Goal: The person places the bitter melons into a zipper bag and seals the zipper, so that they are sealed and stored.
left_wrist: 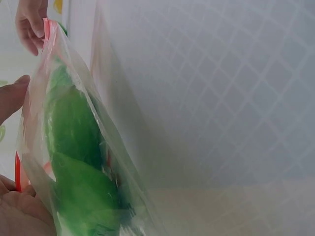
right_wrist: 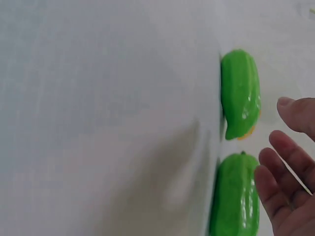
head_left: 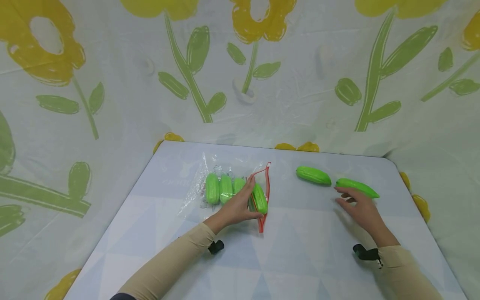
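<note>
A clear zip bag with a red zip edge lies on the table, with several green, ridged toy cucumbers in it. My left hand holds the bag at its mouth, thumb and fingers spread apart around a toy cucumber just inside the red edge. In the left wrist view, green shapes show through the plastic. My right hand hovers with parted, slightly bent fingers beside the right-hand loose toy cucumber. Nothing is in its grasp. Another toy cucumber lies left of that one.
The pale table has a triangle pattern. Behind and at both sides hangs a white curtain printed with yellow flowers and green leaves. A small black wrist mount sits at the right cuff, and another at the left.
</note>
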Demonstrator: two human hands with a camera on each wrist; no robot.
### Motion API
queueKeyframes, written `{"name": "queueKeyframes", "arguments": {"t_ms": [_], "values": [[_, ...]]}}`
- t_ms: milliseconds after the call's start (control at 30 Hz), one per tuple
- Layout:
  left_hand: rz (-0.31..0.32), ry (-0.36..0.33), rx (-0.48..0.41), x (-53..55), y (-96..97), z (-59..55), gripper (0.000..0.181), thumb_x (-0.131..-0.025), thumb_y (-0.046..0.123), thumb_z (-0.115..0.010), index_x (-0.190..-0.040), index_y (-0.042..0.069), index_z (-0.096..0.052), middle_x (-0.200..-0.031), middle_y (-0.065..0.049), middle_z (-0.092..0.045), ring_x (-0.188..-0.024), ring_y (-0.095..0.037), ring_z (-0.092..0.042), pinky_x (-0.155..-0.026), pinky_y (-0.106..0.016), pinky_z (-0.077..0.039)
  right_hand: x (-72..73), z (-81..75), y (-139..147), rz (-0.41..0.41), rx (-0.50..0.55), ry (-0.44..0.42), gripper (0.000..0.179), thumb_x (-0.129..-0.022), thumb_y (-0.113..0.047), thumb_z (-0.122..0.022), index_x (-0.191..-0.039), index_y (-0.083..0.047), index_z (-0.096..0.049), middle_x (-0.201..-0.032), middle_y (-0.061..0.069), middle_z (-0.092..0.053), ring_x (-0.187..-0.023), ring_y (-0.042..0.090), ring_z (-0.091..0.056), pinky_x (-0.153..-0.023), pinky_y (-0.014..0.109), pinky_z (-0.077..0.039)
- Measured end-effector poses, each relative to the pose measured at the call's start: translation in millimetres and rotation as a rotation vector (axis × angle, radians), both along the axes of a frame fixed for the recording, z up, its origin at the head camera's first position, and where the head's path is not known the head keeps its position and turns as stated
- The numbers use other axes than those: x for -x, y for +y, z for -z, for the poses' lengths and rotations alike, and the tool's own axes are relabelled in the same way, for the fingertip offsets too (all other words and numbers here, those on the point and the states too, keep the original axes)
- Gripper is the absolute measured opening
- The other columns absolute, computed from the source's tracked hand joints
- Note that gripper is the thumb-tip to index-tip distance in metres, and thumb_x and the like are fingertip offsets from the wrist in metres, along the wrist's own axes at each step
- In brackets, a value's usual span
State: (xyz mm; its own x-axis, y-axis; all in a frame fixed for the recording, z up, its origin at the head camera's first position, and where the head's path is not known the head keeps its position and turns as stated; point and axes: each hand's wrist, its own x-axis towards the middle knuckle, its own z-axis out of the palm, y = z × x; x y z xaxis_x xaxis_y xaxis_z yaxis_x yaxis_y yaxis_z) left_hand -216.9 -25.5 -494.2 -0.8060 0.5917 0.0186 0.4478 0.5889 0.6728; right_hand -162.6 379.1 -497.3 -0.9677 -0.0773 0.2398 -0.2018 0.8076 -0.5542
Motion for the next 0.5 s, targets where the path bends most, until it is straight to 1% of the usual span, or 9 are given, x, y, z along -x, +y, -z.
{"name": "queueKeyframes", "arguments": {"t_ms": [67,133,200,300,367,500], "values": [[-0.003,0.000,0.003,-0.2,-0.3,-0.1,0.122,-0.082,0.037,-0.087,-0.163,0.004,-0.002,-0.170,-0.009,0.000,-0.154,-0.025,-0.013,-0.121,-0.041,-0.027,0.4,-2.2,6,0.015,-0.018,0.045,0.039,-0.094,-0.010,-0.073,-0.132,-0.002,-0.065,-0.124,0.019,-0.066,-0.104,0.035,-0.062,-0.080,0.035,-0.052],[-0.004,0.005,0.008,0.0,-0.5,0.2,0.122,-0.082,0.038,-0.086,-0.163,0.004,-0.002,-0.170,-0.009,0.000,-0.154,-0.025,-0.013,-0.121,-0.041,-0.028,0.7,-4.9,11,0.027,-0.035,0.072,0.038,-0.093,-0.007,-0.073,-0.130,-0.002,-0.066,-0.123,0.020,-0.065,-0.104,0.036,-0.060,-0.082,0.040,-0.050],[-0.004,0.008,0.009,0.3,-0.7,0.8,0.122,-0.082,0.038,-0.086,-0.163,0.004,-0.002,-0.170,-0.009,0.000,-0.154,-0.025,-0.013,-0.120,-0.041,-0.029,1.9,-6.8,16,0.035,-0.042,0.084,0.037,-0.092,-0.004,-0.074,-0.128,0.000,-0.067,-0.124,0.023,-0.064,-0.107,0.040,-0.058,-0.086,0.049,-0.048],[0.000,0.015,0.011,0.7,-0.7,1.8,0.121,-0.082,0.038,-0.086,-0.163,0.003,-0.003,-0.170,-0.010,-0.001,-0.154,-0.026,-0.013,-0.120,-0.041,-0.029,3.7,-8.1,23,0.067,-0.051,0.064,0.036,-0.092,-0.006,-0.073,-0.127,0.001,-0.067,-0.125,0.028,-0.061,-0.115,0.049,-0.052,-0.090,0.065,-0.042],[0.001,0.013,0.008,0.6,-1.0,2.5,0.121,-0.082,0.038,-0.086,-0.163,0.003,-0.003,-0.170,-0.010,-0.001,-0.154,-0.026,-0.013,-0.120,-0.042,-0.029,6.6,-6.8,28,0.093,-0.059,0.061,0.035,-0.092,-0.006,-0.073,-0.126,0.001,-0.067,-0.127,0.030,-0.059,-0.119,0.052,-0.047,-0.094,0.069,-0.038],[-0.002,0.008,0.009,0.0,-0.8,2.5,0.121,-0.082,0.038,-0.086,-0.163,0.003,-0.003,-0.170,-0.011,-0.003,-0.154,-0.027,-0.014,-0.120,-0.043,-0.030,12.5,-2.4,39,0.117,-0.086,0.078,0.035,-0.091,-0.004,-0.074,-0.125,0.001,-0.067,-0.128,0.031,-0.057,-0.119,0.053,-0.045,-0.096,0.069,-0.035]]}}
